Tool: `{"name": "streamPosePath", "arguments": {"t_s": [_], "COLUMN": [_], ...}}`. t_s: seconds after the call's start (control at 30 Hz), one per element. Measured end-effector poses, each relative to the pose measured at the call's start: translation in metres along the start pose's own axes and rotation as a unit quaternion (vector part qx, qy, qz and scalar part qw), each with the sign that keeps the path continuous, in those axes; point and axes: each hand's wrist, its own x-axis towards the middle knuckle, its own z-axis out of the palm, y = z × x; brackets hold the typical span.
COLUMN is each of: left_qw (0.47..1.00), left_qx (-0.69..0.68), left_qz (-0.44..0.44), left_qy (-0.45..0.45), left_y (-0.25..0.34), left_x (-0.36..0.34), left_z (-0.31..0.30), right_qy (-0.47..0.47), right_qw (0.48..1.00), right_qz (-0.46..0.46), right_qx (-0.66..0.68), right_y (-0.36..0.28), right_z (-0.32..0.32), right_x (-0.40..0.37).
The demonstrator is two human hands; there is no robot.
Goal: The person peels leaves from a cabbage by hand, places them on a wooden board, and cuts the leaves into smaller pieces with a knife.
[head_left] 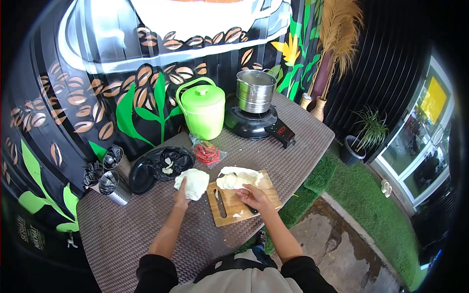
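Observation:
My left hand is closed on a pale green-white cabbage piece, lifted just left of the wooden cutting board. On the board's far part lies another cabbage piece, hollow side up. My right hand is over the board at this piece's near edge, its fingers loosely curled and apart, with nothing visibly gripped. Beneath that hand shows the black handle of a knife; its blade cannot be made out. Small white scraps lie on the wood.
A black plastic bag with pale scraps sits beside black plates and metal cutlery cups. Behind are bagged red chillies, a green lidded bucket, and a steel pot on a black stove. The woven-pattern table ends at right.

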Motion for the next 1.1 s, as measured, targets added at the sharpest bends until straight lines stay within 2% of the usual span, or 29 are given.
{"name": "streamPosePath", "arguments": {"t_s": [0.07, 0.13, 0.17, 0.2, 0.27, 0.3, 0.33, 0.37, 0.4, 0.43, 0.47, 0.5, 0.53, 0.6, 0.67, 0.7, 0.73, 0.8, 0.83, 0.9, 0.93, 1.0, 1.03, 1.07, 1.1], "left_qw": [1.000, 0.998, 0.998, 0.998, 0.998, 0.997, 0.997, 0.966, 0.895, 0.895, 0.819, 0.716, 0.716, 0.722, 0.777, 0.832, 0.832, 0.919, 0.919, 0.940, 0.949, 0.959, 0.970, 0.977, 0.979], "left_qx": [0.017, -0.044, -0.023, -0.021, 0.052, 0.073, 0.073, 0.188, 0.296, 0.295, 0.364, 0.420, 0.420, 0.380, 0.356, 0.305, 0.305, 0.157, 0.157, 0.083, 0.046, 0.017, 0.040, 0.064, 0.063], "left_qz": [-0.013, -0.029, -0.034, -0.036, -0.001, -0.005, -0.004, 0.101, 0.201, 0.201, 0.350, 0.487, 0.486, 0.577, 0.485, 0.414, 0.414, 0.218, 0.218, 0.221, 0.222, 0.199, 0.145, 0.090, 0.088], "left_qy": [-0.015, -0.038, -0.045, -0.044, -0.042, 0.011, 0.012, 0.143, 0.268, 0.268, 0.274, 0.271, 0.272, -0.041, -0.184, -0.208, -0.209, -0.287, -0.288, -0.244, -0.220, -0.200, -0.193, -0.185, -0.175], "left_y": [-0.003, 0.002, 0.001, 0.003, 0.018, 0.031, 0.022, 0.006, -0.003, 0.004, 0.008, 0.014, 0.017, 0.024, 0.026, 0.019, 0.011, -0.003, -0.004, -0.005, -0.008, -0.006, 0.004, 0.015, 0.021], "left_x": [0.028, 0.030, 0.039, 0.034, 0.004, -0.022, -0.011, 0.006, 0.015, -0.003, -0.024, -0.047, -0.056, -0.070, -0.084, -0.083, -0.069, -0.042, -0.039, -0.034, -0.027, -0.019, -0.030, -0.041, -0.051], "left_z": [-0.018, -0.022, -0.024, -0.023, -0.009, 0.005, 0.003, 0.002, 0.001, 0.007, 0.011, 0.019, 0.025, 0.038, 0.055, 0.061, 0.062, 0.066, 0.066, 0.063, 0.059, 0.051, 0.047, 0.043, 0.042], "right_qy": [0.007, 0.035, 0.046, 0.056, 0.057, 0.056, 0.056, 0.055, 0.054, 0.054, 0.046, 0.039, 0.039, 0.005, 0.001, -0.003, -0.002, -0.074, -0.073, -0.144, -0.144, -0.011, 0.010, 0.008, 0.073], "right_qw": [0.999, 0.996, 0.991, 0.981, 0.981, 0.981, 0.980, 0.984, 0.988, 0.988, 0.992, 0.996, 0.995, 0.996, 0.995, 0.993, 0.993, 0.976, 0.976, 0.969, 0.968, 0.893, 0.763, 0.764, 0.687], "right_qz": [0.036, 0.023, 0.008, -0.007, 0.008, 0.020, 0.021, 0.023, 0.025, 0.026, 0.020, 0.016, 0.016, 0.011, 0.014, 0.015, 0.015, 0.039, 0.038, -0.018, -0.018, -0.096, -0.269, -0.270, -0.286], "right_qx": [-0.031, -0.075, -0.129, -0.183, -0.185, -0.187, -0.187, -0.166, -0.144, -0.144, -0.115, -0.085, -0.085, -0.088, -0.102, -0.116, -0.117, -0.200, -0.199, -0.202, -0.203, -0.440, -0.587, -0.587, -0.664], "right_y": [0.009, 0.014, 0.017, 0.019, 0.019, 0.019, 0.020, 0.021, 0.021, 0.021, 0.019, 0.018, 0.016, 0.010, 0.003, -0.002, -0.007, -0.012, -0.012, -0.011, -0.004, 0.021, 0.042, 0.053, 0.060], "right_z": [-0.002, 0.002, 0.002, 0.003, 0.008, 0.008, 0.008, 0.009, 0.008, 0.008, 0.008, 0.008, 0.010, 0.015, 0.031, 0.040, 0.048, 0.063, 0.074, 0.094, 0.088, 0.059, 0.039, 0.041, 0.047], "right_x": [0.007, 0.009, 0.009, 0.009, 0.005, 0.006, 0.007, 0.008, 0.009, 0.008, 0.008, 0.007, 0.007, 0.009, 0.005, 0.003, 0.004, 0.005, -0.005, -0.020, -0.012, 0.018, 0.035, 0.036, 0.035]}}
